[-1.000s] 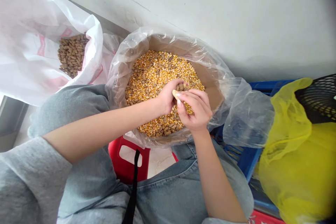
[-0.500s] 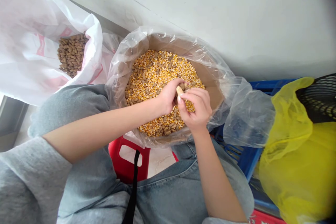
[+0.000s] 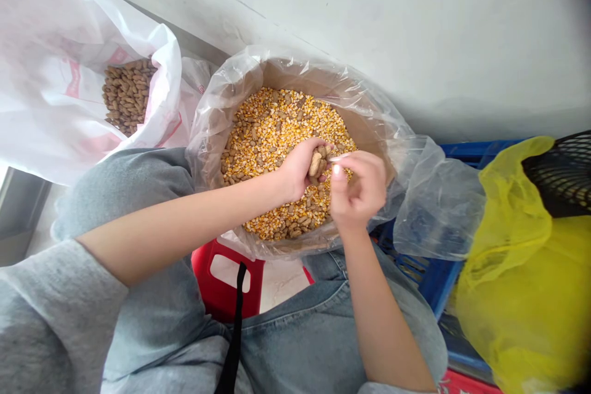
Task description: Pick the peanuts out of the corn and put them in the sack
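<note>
A tan, ridged peanut shell (image 3: 315,164) sits against the palm side of the left hand (image 3: 298,171), which grasps it above the grain. The right hand (image 3: 359,188) is bunched shut just beside it, with nothing visible in its grip. Below, a plastic-lined cardboard box (image 3: 373,135) contains corn kernels (image 3: 277,135) mixed with peanuts; a white sack (image 3: 60,31) contains more peanuts (image 3: 125,97).

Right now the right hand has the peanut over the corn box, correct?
No, the left hand has the peanut, not the right hand; the head view shows this. The peanut is over the corn box, as you said.
</note>
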`<state>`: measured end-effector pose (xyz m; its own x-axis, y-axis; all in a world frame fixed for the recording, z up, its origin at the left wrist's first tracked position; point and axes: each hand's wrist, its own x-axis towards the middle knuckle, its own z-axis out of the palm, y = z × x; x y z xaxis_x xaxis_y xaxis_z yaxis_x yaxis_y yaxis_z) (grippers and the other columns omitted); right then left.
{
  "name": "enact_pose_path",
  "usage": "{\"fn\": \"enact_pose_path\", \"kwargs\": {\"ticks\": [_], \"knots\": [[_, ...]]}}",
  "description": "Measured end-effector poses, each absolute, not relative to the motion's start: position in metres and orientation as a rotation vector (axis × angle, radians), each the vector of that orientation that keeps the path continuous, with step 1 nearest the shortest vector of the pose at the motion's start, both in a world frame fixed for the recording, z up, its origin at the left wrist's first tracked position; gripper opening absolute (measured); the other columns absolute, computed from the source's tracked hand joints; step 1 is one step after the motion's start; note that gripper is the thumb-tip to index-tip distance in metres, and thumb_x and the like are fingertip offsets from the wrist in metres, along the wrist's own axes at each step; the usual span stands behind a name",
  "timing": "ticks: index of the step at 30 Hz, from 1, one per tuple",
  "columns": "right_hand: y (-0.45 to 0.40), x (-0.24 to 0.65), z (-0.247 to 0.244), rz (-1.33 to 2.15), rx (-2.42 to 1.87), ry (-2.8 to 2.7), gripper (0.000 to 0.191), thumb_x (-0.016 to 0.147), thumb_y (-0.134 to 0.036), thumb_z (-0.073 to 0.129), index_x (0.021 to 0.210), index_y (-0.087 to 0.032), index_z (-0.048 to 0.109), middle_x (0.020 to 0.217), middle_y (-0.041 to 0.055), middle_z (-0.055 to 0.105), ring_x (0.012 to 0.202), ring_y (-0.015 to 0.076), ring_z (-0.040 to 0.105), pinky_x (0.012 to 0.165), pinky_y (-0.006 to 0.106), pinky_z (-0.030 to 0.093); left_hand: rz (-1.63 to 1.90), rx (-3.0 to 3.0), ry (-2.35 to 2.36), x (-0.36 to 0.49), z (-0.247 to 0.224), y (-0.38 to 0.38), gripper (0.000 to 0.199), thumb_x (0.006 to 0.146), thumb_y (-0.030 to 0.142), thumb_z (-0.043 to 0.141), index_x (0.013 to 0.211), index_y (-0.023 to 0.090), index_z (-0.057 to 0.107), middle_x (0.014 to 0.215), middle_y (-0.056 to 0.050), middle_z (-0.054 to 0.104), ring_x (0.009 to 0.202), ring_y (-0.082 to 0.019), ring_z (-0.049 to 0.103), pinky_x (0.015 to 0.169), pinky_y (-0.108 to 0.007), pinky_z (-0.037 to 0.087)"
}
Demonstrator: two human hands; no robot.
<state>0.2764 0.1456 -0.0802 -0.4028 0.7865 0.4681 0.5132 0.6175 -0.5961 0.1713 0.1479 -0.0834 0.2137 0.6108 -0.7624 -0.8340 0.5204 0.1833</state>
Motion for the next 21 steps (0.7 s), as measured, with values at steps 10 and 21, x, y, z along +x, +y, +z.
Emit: {"fn": "enact_pose_path", "kwargs": {"ticks": [10, 21], "knots": [[0.156, 0.296, -0.131, 0.568, -1.729, -2.274, 0.042, 0.073, -0.031, 0.044, 0.112, -0.017, 0.039, 0.108, 0.0113, 0.043, 0.103, 0.0241, 0.04, 0.083, 0.042, 0.034, 1.011, -0.267, 0.947, 0.171, -0.079, 0.147, 0.014, 0.07, 0.02, 0.041, 0.058, 0.016, 0.048, 0.048, 0.003, 0.045, 0.041, -0.007, 0.041, 0.039, -0.019, 0.029], [0.108, 0.27, -0.151, 1.081, -1.684, -3.146, 0.051, 0.073, -0.028, 0.044, 0.121, -0.012, 0.035, 0.123, 0.0158, 0.038, 0.111, 0.0267, 0.037, 0.084, 0.036, 0.036, 0.996, -0.323, 1.028, 0.171, -0.071, 0.149, 0.017, 0.07, 0.021, 0.042, 0.056, 0.017, 0.05, 0.049, 0.001, 0.047, 0.044, -0.008, 0.043, 0.04, -0.02, 0.028]]}}
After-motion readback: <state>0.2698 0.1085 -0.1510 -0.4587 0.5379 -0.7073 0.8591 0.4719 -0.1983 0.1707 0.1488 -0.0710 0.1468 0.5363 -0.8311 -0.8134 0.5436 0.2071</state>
